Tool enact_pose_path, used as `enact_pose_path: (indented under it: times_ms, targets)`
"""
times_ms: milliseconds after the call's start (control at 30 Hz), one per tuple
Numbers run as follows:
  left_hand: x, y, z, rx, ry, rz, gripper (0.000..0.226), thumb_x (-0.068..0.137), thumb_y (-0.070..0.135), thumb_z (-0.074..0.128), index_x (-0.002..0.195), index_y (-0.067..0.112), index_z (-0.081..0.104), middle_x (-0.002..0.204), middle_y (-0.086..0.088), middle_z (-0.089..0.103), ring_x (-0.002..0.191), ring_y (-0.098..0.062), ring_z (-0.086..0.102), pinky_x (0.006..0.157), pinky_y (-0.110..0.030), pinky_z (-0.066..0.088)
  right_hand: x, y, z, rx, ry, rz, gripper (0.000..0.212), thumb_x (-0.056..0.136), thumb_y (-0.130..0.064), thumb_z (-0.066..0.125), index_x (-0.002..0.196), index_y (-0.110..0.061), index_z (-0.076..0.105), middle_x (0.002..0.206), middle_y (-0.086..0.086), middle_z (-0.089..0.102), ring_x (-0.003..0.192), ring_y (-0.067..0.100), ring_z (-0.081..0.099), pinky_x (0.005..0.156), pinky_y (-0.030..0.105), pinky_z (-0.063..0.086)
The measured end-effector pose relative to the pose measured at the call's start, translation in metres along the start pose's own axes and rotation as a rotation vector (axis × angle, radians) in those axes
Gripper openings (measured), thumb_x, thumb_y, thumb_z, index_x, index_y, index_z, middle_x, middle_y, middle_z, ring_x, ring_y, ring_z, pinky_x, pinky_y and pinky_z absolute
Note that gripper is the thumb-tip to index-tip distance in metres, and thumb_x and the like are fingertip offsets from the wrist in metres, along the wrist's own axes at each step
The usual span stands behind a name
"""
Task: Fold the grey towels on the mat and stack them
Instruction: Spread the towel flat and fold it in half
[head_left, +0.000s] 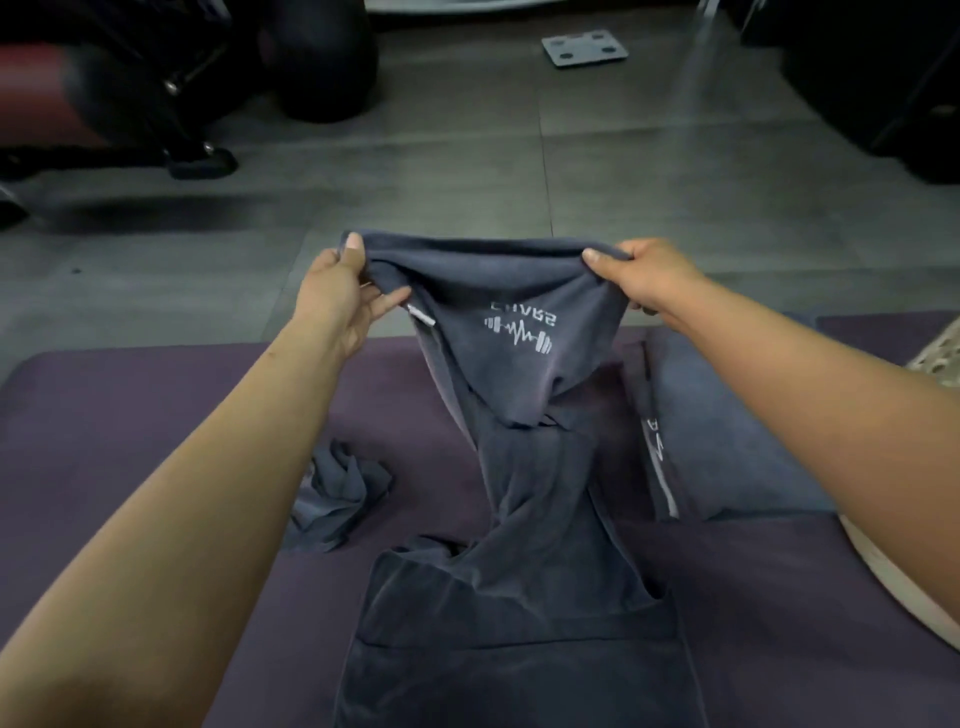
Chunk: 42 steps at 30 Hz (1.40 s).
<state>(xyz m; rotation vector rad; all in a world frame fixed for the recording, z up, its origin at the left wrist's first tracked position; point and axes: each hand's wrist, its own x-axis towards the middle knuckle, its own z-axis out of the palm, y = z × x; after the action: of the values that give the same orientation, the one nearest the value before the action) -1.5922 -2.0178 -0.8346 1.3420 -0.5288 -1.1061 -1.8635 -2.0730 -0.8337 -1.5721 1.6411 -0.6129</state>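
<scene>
**matfan:** So how far along was the folding at this point?

**gymrat22:** Early-ish, I'd say. One folded towel (727, 415) was already lying flat on the mat (130, 415), out at about 3 o'clock from the middle. It looked like a neat rectangle with the white trim along its left edge, so I'd count that one as done.

**matfan:** And the one in hand?

**gymrat22:** The towel (519, 364) was held up above the far edge of the mat, around 12 o'clock. The left hand (337, 291) was pinching its top left corner with the thumb on top, and the right hand (644, 280) had its grip clamped on the top right corner. The top edge was stretched between them with the logo showing mirrored. The rest hung down with a twist in the middle, and the bottom end trailed on the mat toward 6 o'clock. No folds in it yet, as far as I could tell.

**matfan:** Anything else left?

**gymrat22:** Yeah, a crumpled towel (337, 493) sat at roughly 8 o'clock, just beside the hanging one. So my guess was one done, one being straightened, one untouched, and no real stack yet, just its base.
</scene>
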Motion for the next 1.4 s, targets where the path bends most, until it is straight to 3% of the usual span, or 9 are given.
enact_pose_path:
  times_ms: [167, 300, 533, 633, 733, 967, 1100, 1267, 1400]
  targets:
    - [-0.006, 0.065, 0.024, -0.094, -0.031, 0.163, 0.019, 0.103, 0.028, 0.037, 0.096, 0.014, 0.047, 0.102, -0.003, 0.058, 0.099, -0.019, 0.061, 0.088, -0.036, 0.055, -0.006, -0.065, -0.041, 0.231, 0.041, -0.049, 0.021, 0.089, -0.035, 0.061, 0.077, -0.019, 0.052, 0.063, 0.002, 0.052, 0.035, 0.009, 0.051, 0.035, 0.019, 0.037]
    - [-0.012, 0.12, 0.038, -0.186, -0.022, 0.254, 0.022, 0.103, 0.029, 0.036, 0.112, 0.012, 0.047, 0.117, -0.009, 0.055, 0.102, -0.019, 0.057, 0.09, -0.037, 0.051, -0.011, -0.11, -0.072, 0.642, -0.081, -0.066, 0.026, 0.085, -0.017, 0.067, 0.104, -0.009, 0.05, 0.086, 0.008, 0.062, 0.049, 0.013, 0.067, 0.048, 0.022, 0.056]
    - [-0.013, 0.152, 0.042, -0.2, -0.031, 0.255, 0.018, 0.102, 0.029, 0.041, 0.093, 0.016, 0.05, 0.099, -0.003, 0.057, 0.097, -0.018, 0.057, 0.092, -0.038, 0.051, -0.013, -0.131, -0.089, 0.611, -0.195, -0.184, 0.013, 0.085, -0.008, 0.064, 0.076, -0.008, 0.056, 0.077, 0.006, 0.06, 0.055, 0.009, 0.067, 0.069, 0.024, 0.058]
    - [-0.01, 0.13, 0.033, -0.181, -0.012, 0.192, 0.018, 0.1, 0.029, 0.046, 0.096, 0.013, 0.052, 0.099, -0.003, 0.059, 0.096, -0.019, 0.058, 0.085, -0.035, 0.051, -0.009, -0.112, -0.077, 0.592, -0.198, -0.16, 0.016, 0.086, -0.01, 0.063, 0.073, -0.009, 0.054, 0.076, 0.004, 0.057, 0.063, 0.012, 0.063, 0.068, 0.021, 0.057]
    - [-0.01, 0.087, 0.019, -0.136, -0.002, 0.098, 0.036, 0.099, 0.032, 0.048, 0.123, 0.006, 0.05, 0.12, -0.01, 0.059, 0.102, -0.021, 0.06, 0.082, -0.034, 0.053, -0.01, -0.079, -0.056, 0.546, -0.21, -0.123, 0.017, 0.088, -0.012, 0.062, 0.073, -0.008, 0.055, 0.076, 0.004, 0.054, 0.069, 0.012, 0.058, 0.066, 0.019, 0.056]
    - [-0.062, -0.019, -0.026, -0.008, 0.072, -0.232, 0.036, 0.1, 0.029, 0.044, 0.122, 0.001, 0.052, 0.114, -0.014, 0.056, 0.104, -0.029, 0.058, 0.083, -0.039, 0.054, -0.049, 0.01, -0.001, 0.447, -0.383, 0.046, 0.018, 0.091, -0.019, 0.058, 0.075, -0.009, 0.057, 0.073, 0.006, 0.061, 0.052, 0.006, 0.065, 0.054, 0.016, 0.055]
    - [-0.099, -0.076, -0.062, 0.051, 0.054, -0.441, 0.028, 0.099, 0.026, 0.048, 0.109, 0.002, 0.056, 0.099, -0.012, 0.065, 0.089, -0.024, 0.063, 0.06, -0.032, 0.06, -0.082, 0.062, 0.025, 0.166, -0.495, 0.09, 0.024, 0.089, -0.034, 0.059, 0.076, -0.013, 0.061, 0.071, 0.001, 0.062, 0.052, 0.009, 0.061, 0.048, 0.018, 0.05]
    - [-0.134, -0.124, -0.118, 0.324, -0.028, -0.432, 0.026, 0.097, 0.026, 0.051, 0.09, 0.006, 0.066, 0.088, -0.006, 0.073, 0.089, -0.02, 0.067, 0.083, -0.036, 0.053, -0.122, 0.117, 0.054, -0.113, -0.742, 0.134, 0.027, 0.084, -0.044, 0.062, 0.073, -0.021, 0.066, 0.069, -0.006, 0.061, 0.056, 0.007, 0.06, 0.054, 0.019, 0.049]
    - [-0.155, -0.159, -0.151, 0.79, -0.109, -0.31, 0.044, 0.094, 0.034, 0.054, 0.061, 0.009, 0.04, 0.061, -0.008, 0.042, 0.064, -0.017, 0.043, 0.063, -0.029, 0.032, -0.151, 0.154, 0.078, -0.242, -0.844, 0.138, 0.029, 0.083, -0.046, 0.064, 0.062, -0.026, 0.061, 0.061, -0.005, 0.058, 0.059, 0.008, 0.059, 0.053, 0.016, 0.047]
